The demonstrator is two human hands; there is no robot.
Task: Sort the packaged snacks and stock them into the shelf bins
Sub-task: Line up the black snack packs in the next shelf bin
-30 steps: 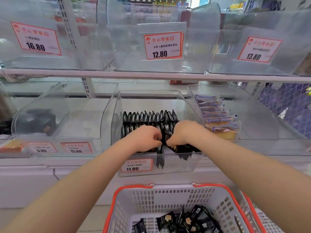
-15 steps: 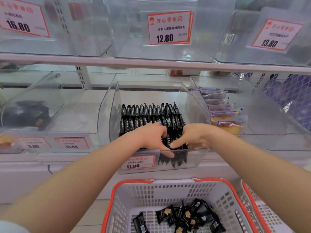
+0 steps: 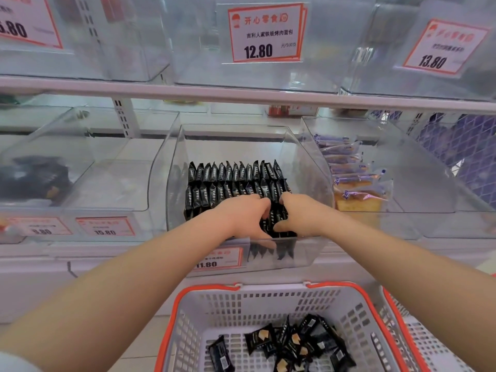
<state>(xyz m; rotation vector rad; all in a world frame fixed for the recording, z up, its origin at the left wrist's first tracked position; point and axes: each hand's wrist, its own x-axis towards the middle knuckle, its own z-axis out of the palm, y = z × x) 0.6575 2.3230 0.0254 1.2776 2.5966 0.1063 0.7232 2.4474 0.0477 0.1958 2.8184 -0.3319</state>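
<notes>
A clear plastic bin [image 3: 308, 157] on the lower shelf holds two upright rows of black snack packets [image 3: 233, 181]. Both of my hands are inside its front part. My left hand [image 3: 241, 214] and my right hand [image 3: 298, 216] face each other with curled fingers and grip a small bunch of black packets [image 3: 273, 224] between them, just behind the bin's front wall. Below, a white basket with an orange rim [image 3: 209, 291] holds several loose black packets [image 3: 290, 342].
A bin to the right holds purple-wrapped cakes [image 3: 351, 183]. A bin to the left holds a dark heap [image 3: 35, 178]. Price tags 11.80 [image 3: 214, 260], 15.80 [image 3: 106, 226] and 12.80 [image 3: 265, 33] hang on bin fronts. The upper shelf edge [image 3: 241, 95] runs overhead. A second basket [image 3: 418, 328] stands at right.
My view has dropped and moved closer to the bin. Both hands stay together at the front of the bin on the black packets, with thumbs shifted slightly lower.
</notes>
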